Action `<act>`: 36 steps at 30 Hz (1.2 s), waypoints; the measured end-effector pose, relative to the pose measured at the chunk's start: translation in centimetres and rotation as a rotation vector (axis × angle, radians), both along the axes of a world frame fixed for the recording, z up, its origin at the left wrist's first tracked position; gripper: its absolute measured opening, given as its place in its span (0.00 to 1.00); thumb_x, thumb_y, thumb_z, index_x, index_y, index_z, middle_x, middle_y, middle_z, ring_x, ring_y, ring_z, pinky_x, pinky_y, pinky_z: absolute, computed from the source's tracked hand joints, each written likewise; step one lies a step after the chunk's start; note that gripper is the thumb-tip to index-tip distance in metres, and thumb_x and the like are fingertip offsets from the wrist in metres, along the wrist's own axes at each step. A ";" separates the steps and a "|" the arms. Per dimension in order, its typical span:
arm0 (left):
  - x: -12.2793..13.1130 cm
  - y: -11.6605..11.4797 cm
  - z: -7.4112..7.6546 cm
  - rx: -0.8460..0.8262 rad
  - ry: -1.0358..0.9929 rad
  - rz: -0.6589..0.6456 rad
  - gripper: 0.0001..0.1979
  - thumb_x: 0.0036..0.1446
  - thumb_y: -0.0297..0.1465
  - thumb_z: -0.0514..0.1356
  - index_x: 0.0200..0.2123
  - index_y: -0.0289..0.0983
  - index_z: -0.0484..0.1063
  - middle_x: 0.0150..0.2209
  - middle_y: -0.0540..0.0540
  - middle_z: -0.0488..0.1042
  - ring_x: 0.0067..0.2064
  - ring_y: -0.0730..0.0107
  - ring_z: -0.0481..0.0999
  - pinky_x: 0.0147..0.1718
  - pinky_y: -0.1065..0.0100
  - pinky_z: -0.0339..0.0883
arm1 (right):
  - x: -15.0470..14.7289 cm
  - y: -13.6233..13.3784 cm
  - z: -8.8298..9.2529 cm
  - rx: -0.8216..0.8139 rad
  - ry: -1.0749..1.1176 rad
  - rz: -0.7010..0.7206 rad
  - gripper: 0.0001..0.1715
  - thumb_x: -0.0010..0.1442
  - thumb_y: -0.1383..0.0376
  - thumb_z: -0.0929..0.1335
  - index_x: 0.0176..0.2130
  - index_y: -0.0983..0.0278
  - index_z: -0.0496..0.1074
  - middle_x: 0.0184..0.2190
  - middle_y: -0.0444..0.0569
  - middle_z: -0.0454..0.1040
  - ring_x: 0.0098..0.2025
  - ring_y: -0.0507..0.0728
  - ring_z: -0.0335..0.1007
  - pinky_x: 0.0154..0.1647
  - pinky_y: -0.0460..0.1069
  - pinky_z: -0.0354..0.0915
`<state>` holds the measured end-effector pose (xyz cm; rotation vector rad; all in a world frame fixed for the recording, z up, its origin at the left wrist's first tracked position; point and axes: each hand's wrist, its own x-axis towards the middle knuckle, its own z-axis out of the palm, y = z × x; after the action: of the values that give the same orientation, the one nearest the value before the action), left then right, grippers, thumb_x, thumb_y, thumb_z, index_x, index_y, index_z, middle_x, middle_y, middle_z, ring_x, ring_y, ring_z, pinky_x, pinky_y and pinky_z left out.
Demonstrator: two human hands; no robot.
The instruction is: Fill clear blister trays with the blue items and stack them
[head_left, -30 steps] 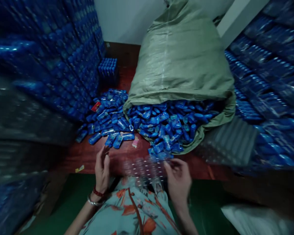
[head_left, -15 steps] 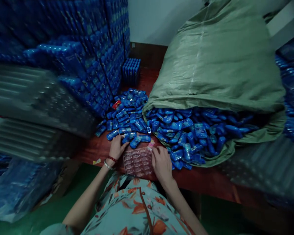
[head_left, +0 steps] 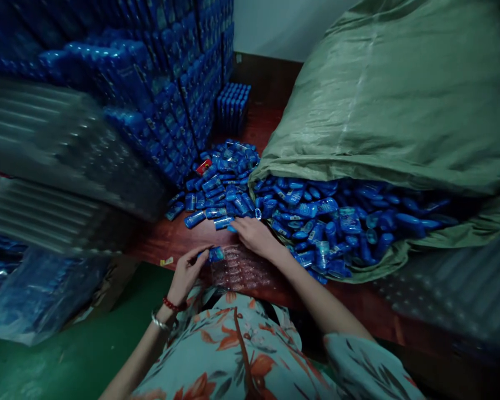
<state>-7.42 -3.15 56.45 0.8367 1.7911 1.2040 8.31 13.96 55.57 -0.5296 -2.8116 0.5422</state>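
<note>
Head camera: the left hand (head_left: 187, 272) has thumb and fingers closed on a small blue bottle (head_left: 217, 254) at the far left corner of the clear tray (head_left: 248, 271), which lies on the red table (head_left: 156, 241) just before the person's flowered clothes (head_left: 216, 355). Beyond the tray, the right hand (head_left: 254, 236) is partly curled, fingertips at a second bottle (head_left: 232, 228) (whether gripped, I cannot tell) beside the loose heap (head_left: 223, 180). Rightward, the green sack (head_left: 400, 111) gapes, full of more bottles (head_left: 316, 208).
</note>
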 end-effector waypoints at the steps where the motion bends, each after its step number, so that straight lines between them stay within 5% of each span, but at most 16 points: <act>1: 0.5 -0.4 -0.1 -0.013 -0.085 -0.004 0.21 0.53 0.43 0.58 0.43 0.33 0.73 0.44 0.41 0.76 0.45 0.60 0.74 0.45 0.63 0.69 | 1.1 0.0 0.2 -0.101 0.094 -0.116 0.19 0.62 0.69 0.60 0.53 0.65 0.62 0.45 0.53 0.71 0.46 0.56 0.67 0.45 0.51 0.63; 4: 1.8 -0.9 -0.7 -0.022 -0.246 -0.049 0.26 0.47 0.40 0.64 0.48 0.34 0.70 0.47 0.41 0.75 0.46 0.59 0.75 0.45 0.62 0.70 | 4.3 -0.9 0.2 -0.385 0.291 -0.396 0.22 0.61 0.63 0.62 0.54 0.62 0.60 0.43 0.48 0.72 0.39 0.54 0.71 0.41 0.49 0.66; 8: 2.7 -0.2 -1.7 -0.002 -0.063 -0.126 0.24 0.48 0.37 0.65 0.49 0.36 0.69 0.47 0.43 0.74 0.46 0.60 0.74 0.46 0.62 0.69 | 6.2 -2.9 -1.5 -0.471 0.336 -0.424 0.13 0.61 0.62 0.63 0.46 0.62 0.67 0.41 0.47 0.73 0.41 0.54 0.71 0.44 0.49 0.66; 12: 2.9 0.6 -2.9 0.113 0.309 -0.259 0.14 0.60 0.33 0.53 0.48 0.37 0.69 0.44 0.43 0.74 0.45 0.64 0.74 0.47 0.64 0.67 | 5.9 -4.2 -2.7 -0.397 0.283 -0.275 0.15 0.63 0.67 0.59 0.49 0.63 0.66 0.44 0.51 0.71 0.46 0.54 0.68 0.48 0.50 0.65; 17: 2.5 0.7 -3.9 0.079 0.721 -0.318 0.15 0.61 0.29 0.50 0.49 0.40 0.68 0.45 0.43 0.70 0.42 0.66 0.73 0.39 0.67 0.70 | 5.7 -5.2 -1.6 -0.105 -0.027 -0.190 0.25 0.59 0.76 0.58 0.53 0.63 0.65 0.43 0.55 0.69 0.45 0.58 0.67 0.46 0.53 0.65; 30: 0.4 1.5 -4.9 0.390 0.811 -0.622 0.18 0.63 0.26 0.45 0.55 0.39 0.62 0.45 0.41 0.69 0.47 0.67 0.71 0.41 0.68 0.70 | 4.8 -5.0 0.4 0.084 -0.248 -0.095 0.21 0.59 0.77 0.58 0.50 0.63 0.65 0.39 0.52 0.68 0.42 0.57 0.64 0.43 0.51 0.60; 36: 0.5 1.6 -4.3 0.311 0.936 -0.695 0.17 0.62 0.25 0.46 0.52 0.37 0.63 0.38 0.42 0.68 0.40 0.67 0.70 0.37 0.68 0.68 | 4.8 -5.2 0.9 0.057 -0.254 -0.067 0.21 0.59 0.77 0.59 0.49 0.63 0.64 0.38 0.51 0.68 0.41 0.56 0.64 0.45 0.51 0.59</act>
<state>-6.95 -1.51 52.20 2.2498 1.6966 0.6372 13.11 8.74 56.43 -0.7251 -3.0223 0.4056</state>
